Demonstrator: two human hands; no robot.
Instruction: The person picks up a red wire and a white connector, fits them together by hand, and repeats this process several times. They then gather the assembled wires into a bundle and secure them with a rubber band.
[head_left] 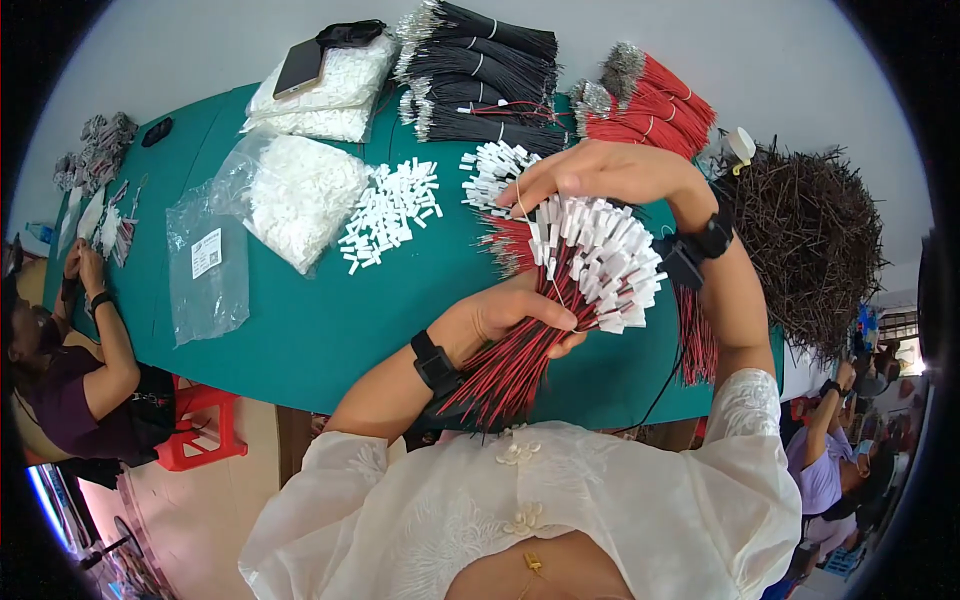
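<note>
My left hand (525, 312) is closed around a thick bundle of red and black wires (510, 375), thumb on top. White plastic connectors (610, 255) crowd the bundle's upper end, and the bare wire ends fan down toward my chest. Over the connectors arches my right hand (610, 172), its fingers bent down at the left side. A thin pale band (530, 215) runs taut from those fingers to the wires by my left thumb. Behind the bundle, another group of white-tipped wires (490, 170) lies on the table, partly hidden.
Loose white connectors (392, 212) lie beside an opened clear bag (300, 195) on the green table (330, 350). Bundled black wires (480, 70) and red wires (660, 105) line the far side. A dark tangled heap (805, 240) stands right. Another person (90, 370) works at left.
</note>
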